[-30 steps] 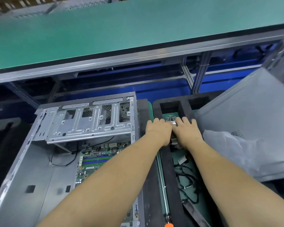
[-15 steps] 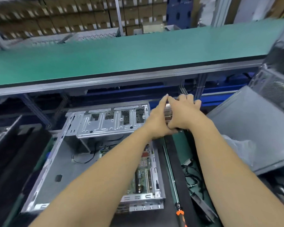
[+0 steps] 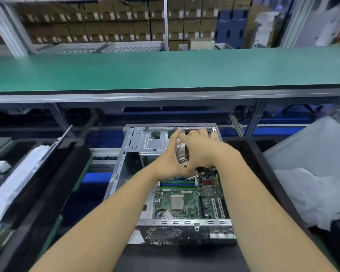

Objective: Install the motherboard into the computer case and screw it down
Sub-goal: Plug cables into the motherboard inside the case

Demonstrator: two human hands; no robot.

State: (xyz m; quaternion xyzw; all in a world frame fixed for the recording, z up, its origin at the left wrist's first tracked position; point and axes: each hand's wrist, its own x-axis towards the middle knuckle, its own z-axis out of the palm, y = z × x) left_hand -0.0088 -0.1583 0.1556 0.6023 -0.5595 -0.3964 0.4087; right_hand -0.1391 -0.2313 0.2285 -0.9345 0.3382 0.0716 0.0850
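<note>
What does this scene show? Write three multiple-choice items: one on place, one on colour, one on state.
1. Where does the motherboard lie?
A) in the open case
B) on the floor
C) in a hand

2. What colour is the upper shelf?
A) red
B) green
C) yellow

3. How are the left hand and right hand?
A) both flat, empty
B) one empty
C) both holding a finned metal part

Key: 1A, the board sits on the case floor; 2B, its mat is green; 3C, fingers curl round the part above the case.
</note>
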